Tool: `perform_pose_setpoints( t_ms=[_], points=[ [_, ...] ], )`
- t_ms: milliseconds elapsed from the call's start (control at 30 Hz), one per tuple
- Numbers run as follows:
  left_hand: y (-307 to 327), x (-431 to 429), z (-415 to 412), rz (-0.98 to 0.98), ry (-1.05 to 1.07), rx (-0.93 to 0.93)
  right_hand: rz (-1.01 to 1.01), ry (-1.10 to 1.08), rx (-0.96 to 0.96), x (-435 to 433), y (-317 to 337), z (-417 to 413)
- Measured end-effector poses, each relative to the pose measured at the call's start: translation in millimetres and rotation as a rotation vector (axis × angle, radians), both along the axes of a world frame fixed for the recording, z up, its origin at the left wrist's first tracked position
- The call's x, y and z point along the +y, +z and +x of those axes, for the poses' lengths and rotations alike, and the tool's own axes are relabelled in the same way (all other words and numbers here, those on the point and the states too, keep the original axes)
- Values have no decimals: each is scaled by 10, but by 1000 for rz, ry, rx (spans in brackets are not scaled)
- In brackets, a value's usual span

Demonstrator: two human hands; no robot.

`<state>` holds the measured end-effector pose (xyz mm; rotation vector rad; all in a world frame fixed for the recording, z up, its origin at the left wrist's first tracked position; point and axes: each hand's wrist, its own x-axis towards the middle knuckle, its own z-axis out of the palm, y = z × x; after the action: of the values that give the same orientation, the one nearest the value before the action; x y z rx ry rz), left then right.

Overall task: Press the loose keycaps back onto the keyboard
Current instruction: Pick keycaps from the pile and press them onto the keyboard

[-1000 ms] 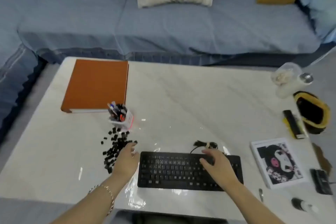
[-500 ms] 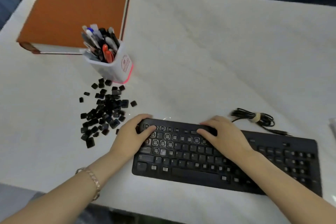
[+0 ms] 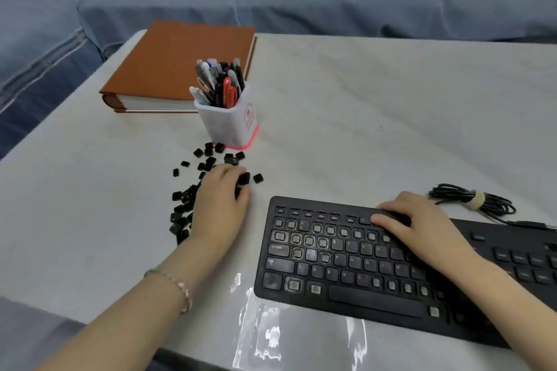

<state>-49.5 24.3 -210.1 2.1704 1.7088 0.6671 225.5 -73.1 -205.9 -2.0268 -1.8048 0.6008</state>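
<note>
Keyboard: black keyboard [image 3: 373, 300] lies flat at the near right of the worktop [image 3: 361, 129].
Loose keycaps: a scattered black pile of keycaps [image 3: 180, 214] sits on the worktop left of the keyboard, in front of the pen cup [image 3: 230, 125].
Left hand: the left hand [image 3: 221, 208] is down on the pile, fingers [image 3: 224, 173] curled among the keycaps. I cannot tell whether they pinch one.
Right hand: the right hand [image 3: 422, 229] rests on the keyboard's upper rows, fingers [image 3: 381, 219] fairly straight and close together, holding nothing.
Done: most letter keys in the middle rows appear seated, as do the space bar and the right-hand block.
Left: many bare sockets show along the number row, the upper-left letters and parts of the bottom row.
Judgement: well short of finished. The pile is large, and this looks like the picking step for the next keycap.
</note>
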Motion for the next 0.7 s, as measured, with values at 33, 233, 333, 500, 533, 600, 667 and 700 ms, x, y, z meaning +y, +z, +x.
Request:
perform_pose_setpoints(
  t_ms=[33, 233, 333, 500, 533, 600, 667, 700],
  points=[
    [5, 54, -54, -15, 16, 56, -13, -5, 6, -2, 10, -9],
    [42, 150, -139, -146, 4, 75, -46, -45, 43, -4, 53, -25],
    [35, 159, -151, -142, -17, 77, -53, -45, 44, 3, 50, -21],
    [35, 256, -133, -183, -134, 148, -63, -41, 44, 17, 44, -16],
    [44, 287, -118, -192, -159, 173, -65, -44, 48, 22, 45, -15],
    [57, 330, -93, -204, -181, 186, -73, -45, 57, 22, 53, -15],
    [72, 357, -85, -188, -165, 137, -82, -39, 64, 25, 60, -16],
    [90, 364, -82, -167, -139, 78, -85, -36, 64, 32, 62, -15]
  ],
)
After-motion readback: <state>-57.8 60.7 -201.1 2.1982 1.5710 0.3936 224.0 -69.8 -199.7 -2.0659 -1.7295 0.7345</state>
